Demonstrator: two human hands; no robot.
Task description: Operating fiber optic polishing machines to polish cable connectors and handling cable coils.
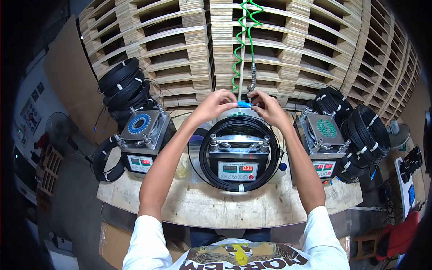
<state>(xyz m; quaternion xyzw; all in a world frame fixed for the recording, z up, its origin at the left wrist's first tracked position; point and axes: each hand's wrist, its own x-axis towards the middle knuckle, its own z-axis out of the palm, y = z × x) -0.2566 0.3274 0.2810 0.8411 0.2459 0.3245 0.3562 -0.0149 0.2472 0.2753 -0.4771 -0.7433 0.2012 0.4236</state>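
Above the back of the middle machine, a small blue piece (pixel 244 104), which looks like a cable connector, spans the gap between my two hands. My left hand (pixel 218 106) pinches its left end between thumb and fingers. At the other end, the closed fingertips of my right hand (pixel 269 110) grip it too. A large coil of black cable (pixel 203 157) hangs around the middle bench machine (pixel 237 157), below my hands. Behind the coil, the machine's round top plate with green parts (pixel 238 113) is partly hidden.
Similar machines stand left (pixel 143 130) and right (pixel 325 135) on the wooden table (pixel 220 209). Black cable coils (pixel 126 85) are stacked at the left, with more coils (pixel 366 130) at the right. A green spiral air hose (pixel 238 49) hangs before stacked wooden pallets (pixel 180 45).
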